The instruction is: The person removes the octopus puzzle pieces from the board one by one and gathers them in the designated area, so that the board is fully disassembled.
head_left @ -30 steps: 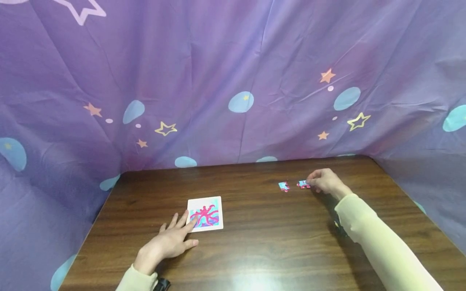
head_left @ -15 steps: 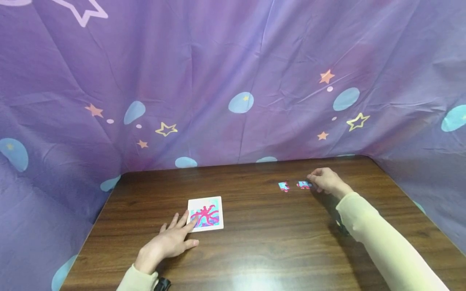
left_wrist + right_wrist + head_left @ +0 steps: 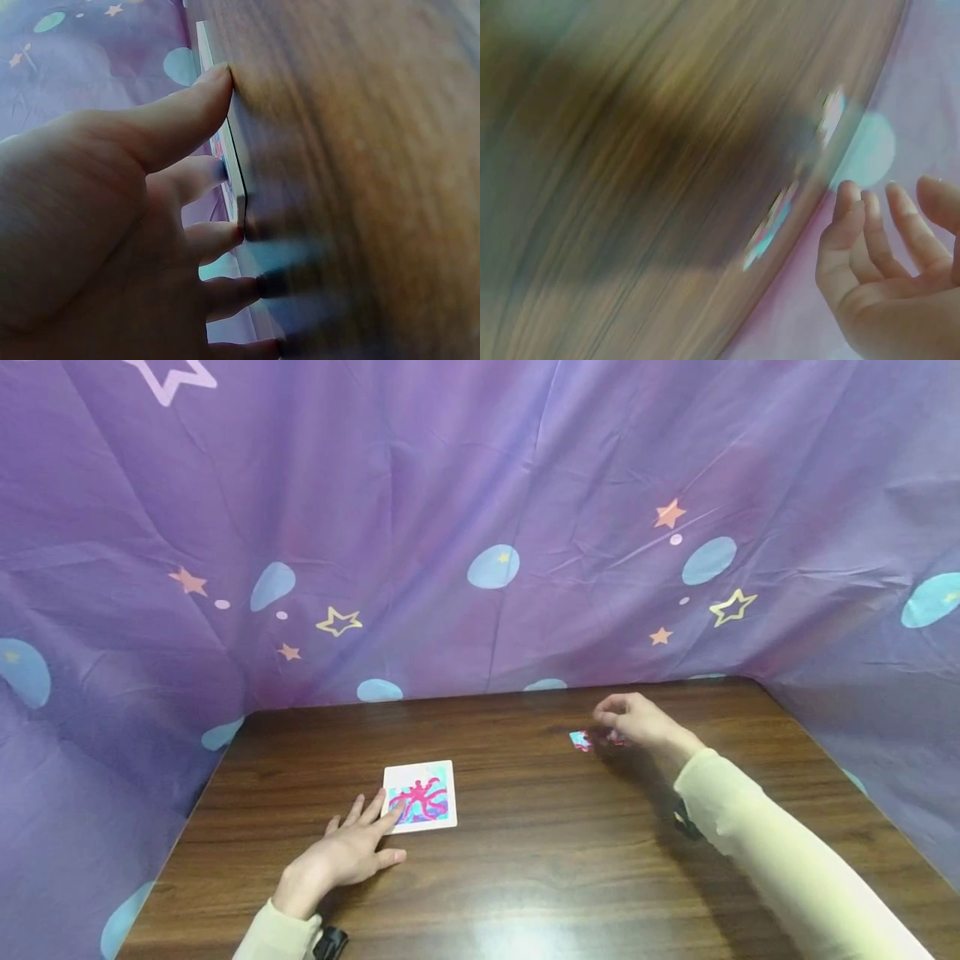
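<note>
My left hand (image 3: 337,860) lies spread on the table, its index fingertip resting on a white-framed octopus puzzle (image 3: 420,797). Pink octopus and blue background fill most of the frame; a pale patch shows at its upper left. In the left wrist view, the thumb (image 3: 180,120) stretches along the puzzle board's edge (image 3: 238,184). My right hand (image 3: 641,722) hovers over the far right of the table, fingers loosely bent and holding nothing. Beneath and beside it lie two loose jigsaw pieces: one (image 3: 581,741) in plain sight, the other (image 3: 617,737) partly hidden by the hand.
The brown wooden table (image 3: 510,860) runs back to a purple curtain (image 3: 435,510) with stars and blue ovals, which also rises at both sides. In the right wrist view the pieces (image 3: 769,229) are blurred near the table's edge.
My right hand has moved left from the right-hand jigsaw piece, rising above the table and now covering part of that piece. The left hand and the octopus puzzle have stayed put.
</note>
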`<act>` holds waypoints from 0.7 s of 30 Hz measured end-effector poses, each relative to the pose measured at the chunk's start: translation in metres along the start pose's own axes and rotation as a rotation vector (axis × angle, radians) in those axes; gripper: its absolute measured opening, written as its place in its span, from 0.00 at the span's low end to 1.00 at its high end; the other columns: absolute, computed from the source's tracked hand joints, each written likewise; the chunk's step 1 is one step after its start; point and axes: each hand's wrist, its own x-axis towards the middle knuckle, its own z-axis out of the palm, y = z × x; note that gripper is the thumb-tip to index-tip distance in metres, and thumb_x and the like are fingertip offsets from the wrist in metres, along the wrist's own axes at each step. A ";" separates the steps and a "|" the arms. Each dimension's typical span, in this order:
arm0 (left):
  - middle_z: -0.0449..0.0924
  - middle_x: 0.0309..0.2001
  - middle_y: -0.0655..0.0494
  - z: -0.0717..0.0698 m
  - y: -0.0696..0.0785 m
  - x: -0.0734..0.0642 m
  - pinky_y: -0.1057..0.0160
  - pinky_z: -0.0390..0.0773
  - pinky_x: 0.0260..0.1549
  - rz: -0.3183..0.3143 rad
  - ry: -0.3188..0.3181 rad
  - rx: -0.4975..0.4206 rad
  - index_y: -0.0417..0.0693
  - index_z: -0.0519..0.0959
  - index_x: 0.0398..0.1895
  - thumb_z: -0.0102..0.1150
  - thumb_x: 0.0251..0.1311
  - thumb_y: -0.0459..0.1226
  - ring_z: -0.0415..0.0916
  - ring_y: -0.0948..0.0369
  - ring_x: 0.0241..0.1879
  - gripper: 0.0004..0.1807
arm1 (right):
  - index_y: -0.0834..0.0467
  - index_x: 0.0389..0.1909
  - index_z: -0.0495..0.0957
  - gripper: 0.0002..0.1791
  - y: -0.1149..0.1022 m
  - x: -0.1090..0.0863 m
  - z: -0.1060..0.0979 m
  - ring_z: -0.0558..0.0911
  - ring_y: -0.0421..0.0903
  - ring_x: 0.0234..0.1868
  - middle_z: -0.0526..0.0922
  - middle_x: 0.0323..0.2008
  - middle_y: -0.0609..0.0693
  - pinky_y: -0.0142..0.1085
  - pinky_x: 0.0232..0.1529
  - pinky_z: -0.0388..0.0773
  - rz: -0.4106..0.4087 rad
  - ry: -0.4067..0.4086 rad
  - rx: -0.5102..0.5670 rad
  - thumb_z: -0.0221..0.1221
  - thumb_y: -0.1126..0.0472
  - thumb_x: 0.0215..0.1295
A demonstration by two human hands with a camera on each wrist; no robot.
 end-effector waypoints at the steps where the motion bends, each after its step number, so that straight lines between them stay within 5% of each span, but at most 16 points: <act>1: 0.44 0.76 0.37 0.000 0.000 0.000 0.26 0.43 0.62 0.002 0.001 -0.001 0.48 0.61 0.74 0.58 0.64 0.52 0.40 0.35 0.73 0.39 | 0.71 0.50 0.75 0.15 -0.004 0.001 0.006 0.78 0.50 0.26 0.80 0.27 0.59 0.40 0.23 0.78 -0.004 0.002 0.004 0.55 0.62 0.71; 8: 0.45 0.76 0.37 -0.001 0.003 -0.002 0.26 0.43 0.61 -0.001 0.013 -0.003 0.48 0.61 0.74 0.59 0.63 0.52 0.40 0.34 0.72 0.39 | 0.70 0.48 0.77 0.13 -0.032 0.013 0.049 0.77 0.46 0.24 0.79 0.27 0.56 0.38 0.24 0.78 -0.069 -0.014 0.045 0.56 0.64 0.71; 14: 0.45 0.76 0.37 -0.001 0.004 -0.002 0.26 0.43 0.62 -0.004 0.012 -0.003 0.48 0.61 0.74 0.59 0.63 0.52 0.40 0.34 0.72 0.39 | 0.68 0.44 0.79 0.10 -0.052 0.019 0.085 0.82 0.57 0.31 0.83 0.33 0.63 0.44 0.30 0.81 -0.132 -0.016 0.021 0.58 0.66 0.67; 21: 0.45 0.76 0.37 -0.002 0.004 -0.003 0.26 0.43 0.61 0.001 0.014 -0.013 0.49 0.60 0.75 0.60 0.63 0.51 0.40 0.34 0.72 0.39 | 0.59 0.42 0.82 0.08 -0.075 0.024 0.126 0.81 0.44 0.39 0.84 0.36 0.47 0.44 0.47 0.76 -0.254 -0.012 -0.157 0.63 0.64 0.62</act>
